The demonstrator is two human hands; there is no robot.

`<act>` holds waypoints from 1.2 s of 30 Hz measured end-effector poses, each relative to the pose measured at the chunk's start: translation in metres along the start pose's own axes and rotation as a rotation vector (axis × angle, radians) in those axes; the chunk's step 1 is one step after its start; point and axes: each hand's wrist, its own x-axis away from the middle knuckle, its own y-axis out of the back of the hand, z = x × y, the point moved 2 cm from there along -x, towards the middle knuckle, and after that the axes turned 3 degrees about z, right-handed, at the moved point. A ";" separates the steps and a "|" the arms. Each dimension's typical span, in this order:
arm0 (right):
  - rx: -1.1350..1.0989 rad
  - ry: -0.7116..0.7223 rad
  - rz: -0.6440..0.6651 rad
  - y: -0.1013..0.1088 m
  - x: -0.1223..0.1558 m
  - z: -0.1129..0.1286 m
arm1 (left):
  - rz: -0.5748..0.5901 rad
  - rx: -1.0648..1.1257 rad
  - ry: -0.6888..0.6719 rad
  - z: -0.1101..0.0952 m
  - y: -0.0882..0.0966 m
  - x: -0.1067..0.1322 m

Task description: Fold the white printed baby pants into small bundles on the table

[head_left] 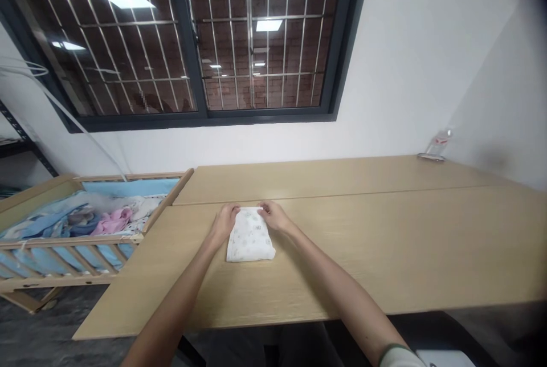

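Leaving the wooden crib (pixel 85 224) of baby clothes aside, keep the left hand (pixel 224 223) on the far-left corner of the folded white printed cloth (pixel 250 237), lying flat on the wooden table (pixel 384 241), with the right hand (pixel 276 216) on the far-right corner. Pinching or merely pressing: cannot tell. Probably best to press evenly, squaring edges.

The left hand (pixel 225 222) and right hand (pixel 274 216) are covering the far corners of the folded white cloth (pixel 250 239), hiding any grip. The left edge is cutting off the pale wooden crib (pixel 64 240); the small clear bottle (pixel 436 146) is showing blurred.
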 end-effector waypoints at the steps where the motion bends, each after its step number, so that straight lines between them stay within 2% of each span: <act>1: 0.029 -0.030 -0.011 -0.004 -0.006 -0.007 | 0.013 -0.017 0.016 0.005 -0.007 -0.006; 6: 0.128 -0.142 -0.029 -0.018 -0.021 -0.031 | 0.049 -0.102 0.099 0.028 -0.036 -0.019; 10: 0.145 -0.178 -0.024 -0.023 -0.022 -0.041 | 0.065 -0.156 0.151 0.040 -0.048 -0.017; 13: 0.153 -0.182 -0.019 -0.025 -0.022 -0.045 | 0.077 -0.188 0.169 0.041 -0.050 -0.017; 17: 0.160 -0.183 -0.006 -0.025 -0.023 -0.046 | 0.076 -0.239 0.176 0.029 -0.041 -0.016; 20: 0.155 -0.160 -0.038 -0.018 -0.024 -0.039 | 0.049 -0.297 0.203 0.014 -0.033 0.006; 23: 0.189 -0.043 -0.064 -0.008 -0.019 -0.018 | 0.047 -0.338 0.192 -0.007 -0.041 0.057; 25: 0.249 0.103 0.019 -0.007 -0.012 0.005 | 0.043 -0.361 0.166 -0.022 -0.055 0.099; 27: 0.308 0.282 0.191 -0.012 0.000 0.030 | -0.054 -0.427 0.124 -0.037 -0.072 0.135; 29: 0.343 0.463 0.394 -0.024 0.017 0.051 | -0.097 -0.478 0.100 -0.048 -0.086 0.160; 32: 0.345 0.658 0.632 -0.046 0.044 0.064 | -0.086 -0.530 0.102 -0.058 -0.095 0.172; 36: 0.324 0.722 0.774 -0.065 0.068 0.052 | -0.024 -0.520 0.076 -0.063 -0.089 0.170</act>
